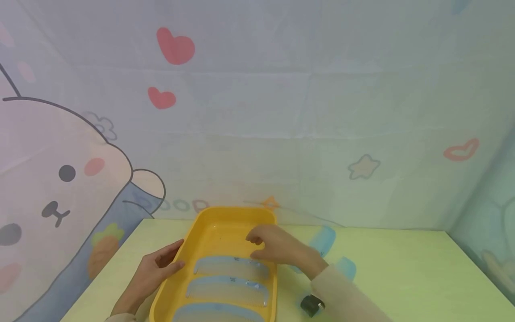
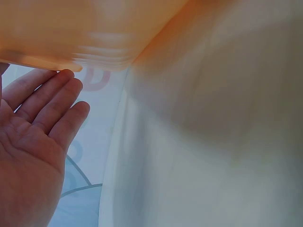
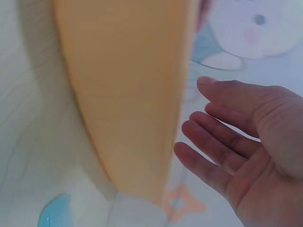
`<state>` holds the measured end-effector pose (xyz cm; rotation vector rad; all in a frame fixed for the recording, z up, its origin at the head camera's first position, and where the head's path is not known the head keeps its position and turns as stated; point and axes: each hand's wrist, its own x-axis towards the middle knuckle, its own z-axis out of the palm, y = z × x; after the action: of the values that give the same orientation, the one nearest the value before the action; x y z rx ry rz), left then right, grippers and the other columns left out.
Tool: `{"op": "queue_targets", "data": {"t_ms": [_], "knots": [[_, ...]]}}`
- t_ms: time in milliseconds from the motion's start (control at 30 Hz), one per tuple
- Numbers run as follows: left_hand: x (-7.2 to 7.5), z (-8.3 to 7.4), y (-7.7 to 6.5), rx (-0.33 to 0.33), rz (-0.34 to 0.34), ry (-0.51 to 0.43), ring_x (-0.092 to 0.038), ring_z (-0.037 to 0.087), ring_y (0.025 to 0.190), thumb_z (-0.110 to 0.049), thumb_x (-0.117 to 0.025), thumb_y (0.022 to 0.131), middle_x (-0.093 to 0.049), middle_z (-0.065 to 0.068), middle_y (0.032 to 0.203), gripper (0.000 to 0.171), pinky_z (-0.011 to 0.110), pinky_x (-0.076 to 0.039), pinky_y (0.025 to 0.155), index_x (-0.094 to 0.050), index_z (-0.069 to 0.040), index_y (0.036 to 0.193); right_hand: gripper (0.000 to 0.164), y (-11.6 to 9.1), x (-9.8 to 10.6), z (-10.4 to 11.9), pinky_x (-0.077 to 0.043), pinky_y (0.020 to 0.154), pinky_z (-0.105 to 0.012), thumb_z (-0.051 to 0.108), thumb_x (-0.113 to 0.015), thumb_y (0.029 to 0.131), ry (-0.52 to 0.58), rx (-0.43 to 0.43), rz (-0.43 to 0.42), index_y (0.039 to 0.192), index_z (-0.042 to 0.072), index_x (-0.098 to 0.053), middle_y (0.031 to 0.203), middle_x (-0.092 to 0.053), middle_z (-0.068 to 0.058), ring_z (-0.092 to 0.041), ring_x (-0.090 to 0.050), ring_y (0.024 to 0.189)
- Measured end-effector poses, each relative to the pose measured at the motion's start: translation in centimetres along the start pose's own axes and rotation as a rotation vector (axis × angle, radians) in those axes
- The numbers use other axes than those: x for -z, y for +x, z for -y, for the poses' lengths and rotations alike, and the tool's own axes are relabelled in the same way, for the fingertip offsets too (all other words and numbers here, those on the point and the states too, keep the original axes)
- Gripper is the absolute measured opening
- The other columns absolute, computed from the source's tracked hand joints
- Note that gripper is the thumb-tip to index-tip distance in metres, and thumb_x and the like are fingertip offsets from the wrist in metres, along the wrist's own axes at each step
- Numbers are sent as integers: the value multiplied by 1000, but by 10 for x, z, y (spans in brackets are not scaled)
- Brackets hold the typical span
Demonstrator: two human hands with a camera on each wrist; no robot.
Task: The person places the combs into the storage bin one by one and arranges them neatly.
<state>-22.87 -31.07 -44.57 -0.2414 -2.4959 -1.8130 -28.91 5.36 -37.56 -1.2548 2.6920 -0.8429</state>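
Observation:
A yellow tray (image 1: 220,230) holds three pale blue combs in clear wrappers, one behind another: a back comb (image 1: 219,264), a middle comb (image 1: 217,286) and a front comb (image 1: 215,311) cut off by the lower frame edge. My left hand (image 1: 150,275) holds the tray's left rim, thumb over the edge and fingers outside. In the left wrist view those fingers (image 2: 54,97) lie nearly straight under the lip. Above the tray's right side, near the back comb, hovers my right hand (image 1: 277,246), fingers loosely bent. Nothing is in its grasp in the right wrist view.
Right of the tray, partly behind my right forearm, lie two more blue combs, one farther back (image 1: 325,239) and one nearer (image 1: 347,268). A small black object (image 1: 311,305) with a shiny metal end sits by the sleeve. A printed cloth (image 1: 281,112) hangs behind the table (image 1: 402,273).

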Motion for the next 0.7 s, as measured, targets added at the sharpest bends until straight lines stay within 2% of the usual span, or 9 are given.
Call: {"op": "queue_targets", "data": {"t_ms": [167,300,400,533,700], "knots": [[0,-1,1,-3,1,3,-62,32,132,-16,-78,99,-52,25,155,68,31,-60,94,-48,1,158,33,-21,12,-4,-58,98,-44,14,-79,99,60,-2,-119,129,4,-71,125,-71,-6,-26,-68,112],[0,-1,1,-3,-2,10,-62,34,132,-15,-78,100,-52,26,154,68,31,-60,93,-48,1,158,30,-42,21,-10,-59,96,-44,14,-77,100,104,9,-181,128,5,-70,124,-71,-5,-28,-68,112],[0,-1,1,-6,-3,10,-63,32,130,-15,-77,100,-52,26,154,67,31,-61,93,-47,1,158,28,-56,28,-14,-60,96,-44,12,-76,100,122,16,-207,126,4,-71,125,-71,-7,-31,-68,114],[0,-1,1,-11,-5,1,-66,26,127,-14,-77,100,-53,26,153,67,31,-61,92,-48,2,158,25,-73,34,-22,-59,97,-43,11,-76,100,118,-14,-222,124,5,-72,124,-72,-6,-30,-68,115],[1,-2,2,-23,-12,14,-65,26,129,-14,-77,100,-52,26,154,66,29,-60,92,-49,2,157,23,-93,39,-33,-59,98,-43,11,-75,100,119,-47,-225,123,6,-72,123,-72,-4,-30,-68,115]]}}
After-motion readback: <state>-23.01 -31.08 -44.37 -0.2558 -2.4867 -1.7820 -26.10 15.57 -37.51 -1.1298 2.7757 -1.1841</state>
